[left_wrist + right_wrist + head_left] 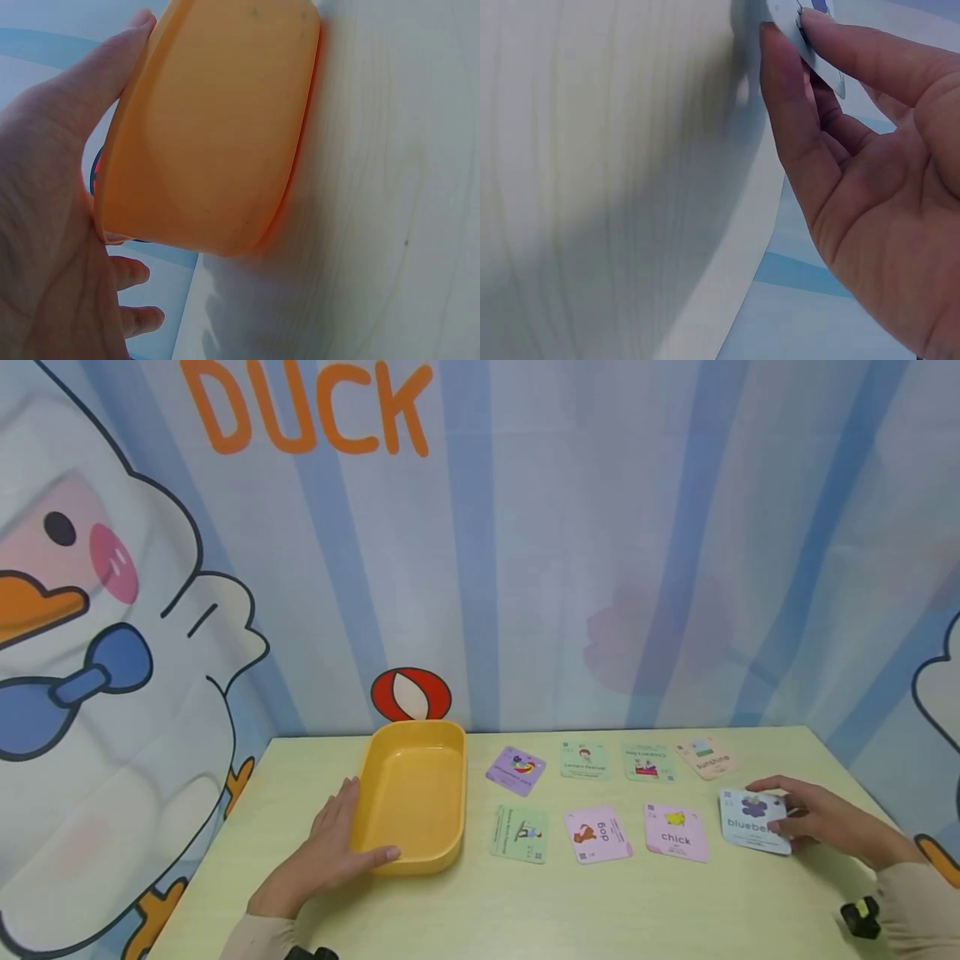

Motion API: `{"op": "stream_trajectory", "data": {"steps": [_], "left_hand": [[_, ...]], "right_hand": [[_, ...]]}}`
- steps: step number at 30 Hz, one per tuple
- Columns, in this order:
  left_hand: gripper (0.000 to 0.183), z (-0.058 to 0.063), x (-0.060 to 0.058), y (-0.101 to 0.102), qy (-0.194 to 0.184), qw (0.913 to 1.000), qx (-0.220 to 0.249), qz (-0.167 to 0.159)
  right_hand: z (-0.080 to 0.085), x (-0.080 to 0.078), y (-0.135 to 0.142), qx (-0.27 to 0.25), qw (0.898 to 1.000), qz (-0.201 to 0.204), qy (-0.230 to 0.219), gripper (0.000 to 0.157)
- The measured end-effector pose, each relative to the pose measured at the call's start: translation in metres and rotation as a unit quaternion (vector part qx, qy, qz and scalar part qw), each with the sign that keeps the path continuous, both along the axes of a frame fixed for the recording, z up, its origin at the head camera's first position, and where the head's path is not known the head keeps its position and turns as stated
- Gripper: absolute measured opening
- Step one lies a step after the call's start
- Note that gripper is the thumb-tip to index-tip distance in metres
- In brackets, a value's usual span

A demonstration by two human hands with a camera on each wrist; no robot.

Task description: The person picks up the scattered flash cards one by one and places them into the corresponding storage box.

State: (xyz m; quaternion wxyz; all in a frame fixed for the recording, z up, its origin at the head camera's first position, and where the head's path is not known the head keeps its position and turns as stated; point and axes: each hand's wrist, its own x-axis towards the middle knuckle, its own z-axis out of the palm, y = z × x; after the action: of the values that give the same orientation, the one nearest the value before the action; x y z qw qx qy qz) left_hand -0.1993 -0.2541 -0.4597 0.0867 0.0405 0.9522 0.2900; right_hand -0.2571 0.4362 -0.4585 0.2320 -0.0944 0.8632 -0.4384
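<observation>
counter (570, 910): pale, wood-grained; carries the items below.

yellow tray (411, 797): left part of counter, the one container seen; no card in it. looks like smooth, stiff plastic. expect light, apt to slide if nudged; best held by rim or opposite walls.

left hand (330, 852): at the tray's near left corner. thumb over the rim, fingers mostly straight along the outer left side; reads as steadying rather than gripping.

right hand (817, 822): fingers narrow, pinching the blueberry card (748, 824) by its right side, over the counter's right part, thumb on the printed face. cannot tell whether its far edge touches the counter, nor if it is one card or several.

card stock: probably near weightless, stiff, slick-faced; awkward to lift flat, so take by edge or corner. creasing the likely risk.

other cards, flat and apart, right of tray. back row: purple card (516, 770), lantern festival card (584, 760), children's day card (648, 764), sunshine card (707, 758). front: green card (519, 834), dog card (598, 835), chick card (676, 832).
</observation>
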Motion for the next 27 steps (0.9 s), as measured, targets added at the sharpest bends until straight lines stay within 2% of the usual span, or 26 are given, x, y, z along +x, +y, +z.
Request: {"op": "stream_trajectory", "data": {"steps": [3, 8, 20, 27], "left_hand": [[0.13, 0.0011, 0.0007, 0.0004, 0.001, 1.0, 0.0, -0.002], [0.13, 0.0034, 0.0023, 0.0014, 0.0, 1.0, 0.0, -0.001], [0.13, 0.0019, 0.0018, 0.0006, 0.001, 1.0, 0.001, 0.0], [0.13, 0.0012, 0.0018, 0.0008, -0.002, 1.0, 0.001, 0.004]], "right_hand": [[-0.0003, 0.0008, -0.0007, 0.0, 1.0, 0.004, 0.011, 0.064], [-0.001, 0.0005, -0.0031, 0.013, 1.0, -0.014, 0.019, 0.063], [-0.0005, 0.0008, -0.0057, 0.039, 0.998, -0.048, 0.023, 0.061], [-0.0006, 0.0009, -0.0058, 0.041, 0.997, -0.056, 0.017, 0.061]]}}
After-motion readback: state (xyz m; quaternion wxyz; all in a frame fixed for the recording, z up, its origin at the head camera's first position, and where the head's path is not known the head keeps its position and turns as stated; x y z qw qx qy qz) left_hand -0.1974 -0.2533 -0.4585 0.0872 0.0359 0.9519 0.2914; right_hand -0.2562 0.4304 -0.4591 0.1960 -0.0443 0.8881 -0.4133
